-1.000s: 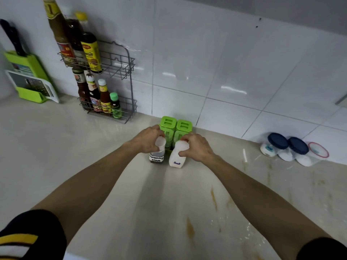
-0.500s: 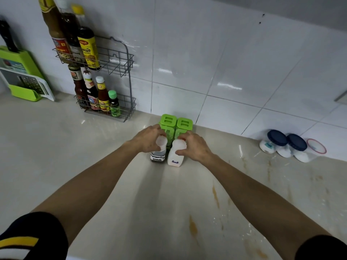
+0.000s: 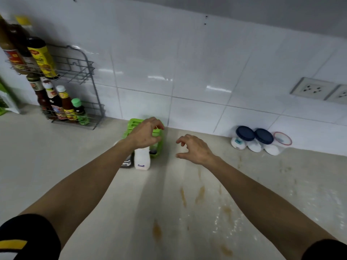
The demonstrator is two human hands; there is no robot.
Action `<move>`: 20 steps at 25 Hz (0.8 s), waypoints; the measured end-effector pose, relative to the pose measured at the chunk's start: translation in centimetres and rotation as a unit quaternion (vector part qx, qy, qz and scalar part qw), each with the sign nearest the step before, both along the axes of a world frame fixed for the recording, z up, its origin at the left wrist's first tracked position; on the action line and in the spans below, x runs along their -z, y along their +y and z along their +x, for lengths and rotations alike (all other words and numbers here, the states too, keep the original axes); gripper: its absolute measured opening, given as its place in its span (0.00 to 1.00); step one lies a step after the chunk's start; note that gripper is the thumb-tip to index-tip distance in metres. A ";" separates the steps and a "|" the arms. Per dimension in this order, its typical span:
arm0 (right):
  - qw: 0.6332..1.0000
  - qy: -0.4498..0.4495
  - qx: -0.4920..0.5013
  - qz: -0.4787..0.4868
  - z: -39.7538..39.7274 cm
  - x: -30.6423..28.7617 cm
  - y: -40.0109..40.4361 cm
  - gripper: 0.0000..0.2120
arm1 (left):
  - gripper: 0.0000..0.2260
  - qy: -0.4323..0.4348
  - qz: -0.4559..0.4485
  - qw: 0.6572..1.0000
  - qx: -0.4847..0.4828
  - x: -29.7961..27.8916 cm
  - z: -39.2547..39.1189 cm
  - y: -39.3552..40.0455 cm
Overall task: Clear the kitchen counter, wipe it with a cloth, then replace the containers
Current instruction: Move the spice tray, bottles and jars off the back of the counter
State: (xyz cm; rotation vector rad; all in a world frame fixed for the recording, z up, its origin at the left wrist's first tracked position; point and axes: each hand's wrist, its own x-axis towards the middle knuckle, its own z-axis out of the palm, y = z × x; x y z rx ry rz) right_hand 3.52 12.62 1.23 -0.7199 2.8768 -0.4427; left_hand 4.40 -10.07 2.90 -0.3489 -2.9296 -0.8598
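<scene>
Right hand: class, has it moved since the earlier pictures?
Yes. The right hand has let go of the salt bottle, which stands by the green containers, and shifted right, open above the counter.

- Near and middle counter (image 3: 56, 166) lies open — only brown stains.
- Far centre: green containers (image 3: 158, 145) and salt bottle (image 3: 142, 159) crowd the wall.
- Far right: blue-lidded jars (image 3: 253, 137).
- Far left: wire rack (image 3: 82, 76) of sauce bottles (image 3: 62, 104) — a bare gap between groups.
</scene>
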 end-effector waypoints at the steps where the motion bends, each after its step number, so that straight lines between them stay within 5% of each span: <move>1: 1.000 0.000 0.006 0.006 -0.5 0.0 2.6 0.24 | 0.16 -0.003 -0.001 1.000 0.011 0.0 -0.6 2.4; 6: 0.998 -0.004 0.059 0.035 -4.1 0.7 16.4 0.24 | 0.15 -0.035 -0.053 0.997 0.051 0.9 -4.4 14.9; 11: 0.989 0.002 0.142 0.039 -9.9 1.2 29.2 0.30 | 0.26 -0.082 -0.088 0.992 0.041 2.1 -9.5 27.6; 14: 0.983 0.018 0.174 0.055 -12.7 1.9 33.5 0.34 | 0.35 -0.116 -0.120 0.986 0.020 3.0 -12.2 32.9; 20: 0.976 0.010 0.215 0.041 -16.5 4.8 36.5 0.43 | 0.35 -0.142 -0.134 0.980 -0.039 5.7 -16.0 38.0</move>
